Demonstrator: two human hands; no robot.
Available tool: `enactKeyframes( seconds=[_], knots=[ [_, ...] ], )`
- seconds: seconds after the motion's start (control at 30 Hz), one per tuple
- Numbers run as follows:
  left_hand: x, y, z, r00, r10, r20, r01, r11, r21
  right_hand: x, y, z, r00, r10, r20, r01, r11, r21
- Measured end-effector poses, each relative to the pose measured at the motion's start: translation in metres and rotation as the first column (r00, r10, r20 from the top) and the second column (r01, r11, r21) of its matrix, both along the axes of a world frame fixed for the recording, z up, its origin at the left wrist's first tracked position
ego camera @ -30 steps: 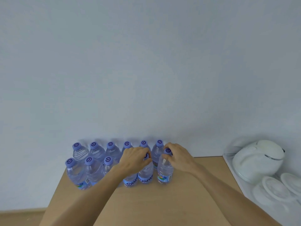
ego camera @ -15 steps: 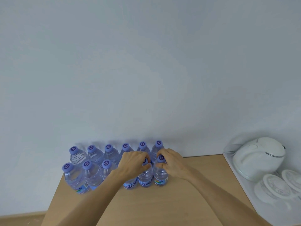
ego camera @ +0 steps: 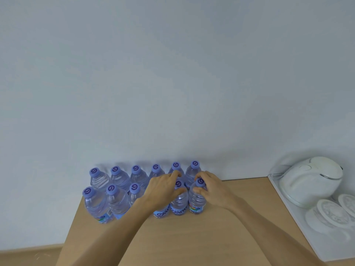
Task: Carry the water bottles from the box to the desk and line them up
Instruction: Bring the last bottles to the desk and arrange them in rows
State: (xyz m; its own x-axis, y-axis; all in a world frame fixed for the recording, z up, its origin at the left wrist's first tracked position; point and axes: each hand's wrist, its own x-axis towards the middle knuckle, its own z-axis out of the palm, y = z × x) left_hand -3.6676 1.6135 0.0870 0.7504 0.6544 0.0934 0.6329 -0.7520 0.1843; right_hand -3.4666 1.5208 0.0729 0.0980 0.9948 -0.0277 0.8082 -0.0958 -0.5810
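Several clear water bottles with purple caps stand in two rows on the wooden desk, against the white wall. My left hand lies over the front row, fingers curled round the neck of a front-row bottle and covering the one beside it. My right hand grips the neck of the rightmost front bottle, just under its cap. Both bottles stand upright on the desk. The back row runs behind them. The box is out of view.
A white tray sits at the desk's right side with a white kettle and upturned glass cups. The desk's left edge lies just beside the leftmost bottle. Bare desk stretches in front of the bottles.
The rightmost front bottle has slid left, closing up against its neighbour, with my right hand on it. My left hand has stayed on the front row; the view has shifted slightly.
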Motion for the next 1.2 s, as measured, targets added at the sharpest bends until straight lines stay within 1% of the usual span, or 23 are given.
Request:
enactKeyframes(
  seconds=[0.07, 0.13, 0.2, 0.3, 0.53, 0.7, 0.8, 0.9, 0.97, 1.07, 1.2],
  knots=[
    [-0.011, 0.004, 0.006, 0.994, 0.031, 0.105, -0.016, 0.99, -0.142, -0.001, 0.0, 0.002, 0.999, -0.021, 0.032, 0.021, 1.0, 0.002],
    [-0.024, 0.007, 0.014, 0.964, 0.094, 0.248, -0.021, 0.959, -0.282, -0.002, 0.001, 0.006, 0.992, -0.042, 0.118, 0.038, 0.999, 0.034],
    [-0.038, 0.009, 0.019, 0.921, 0.158, 0.357, -0.03, 0.941, -0.338, -0.006, 0.005, 0.011, 0.983, -0.054, 0.174, 0.038, 0.995, 0.095],
    [-0.057, 0.011, 0.026, 0.869, 0.267, 0.415, -0.084, 0.909, -0.409, -0.013, 0.015, 0.017, 0.988, -0.025, 0.151, -0.003, 0.984, 0.177],
    [-0.106, 0.004, 0.029, 0.794, 0.454, 0.405, -0.268, 0.859, -0.437, -0.044, 0.046, 0.029, 0.993, 0.119, 0.002, -0.116, 0.962, 0.247],
    [-0.149, 0.015, 0.032, 0.736, 0.561, 0.38, -0.401, 0.813, -0.423, -0.08, 0.07, 0.033, 0.975, 0.213, -0.061, -0.195, 0.958, 0.211],
    [-0.171, 0.03, 0.034, 0.692, 0.593, 0.412, -0.44, 0.799, -0.411, -0.1, 0.088, 0.037, 0.962, 0.264, -0.075, -0.247, 0.952, 0.182],
    [-0.191, 0.05, 0.035, 0.653, 0.62, 0.434, -0.469, 0.782, -0.411, -0.121, 0.107, 0.04, 0.96, 0.274, -0.063, -0.261, 0.951, 0.165],
    [-0.204, 0.067, 0.034, 0.651, 0.638, 0.412, -0.487, 0.767, -0.418, -0.136, 0.121, 0.039, 0.963, 0.261, -0.066, -0.248, 0.955, 0.162],
    [-0.22, 0.09, 0.026, 0.692, 0.652, 0.309, -0.513, 0.745, -0.426, -0.16, 0.138, 0.035, 0.972, 0.226, -0.067, -0.218, 0.97, 0.11],
    [-0.233, 0.114, 0.009, 0.742, 0.645, 0.185, -0.52, 0.727, -0.448, -0.193, 0.162, 0.028, 0.979, 0.204, 0.004, -0.204, 0.977, 0.055]
  ],
)
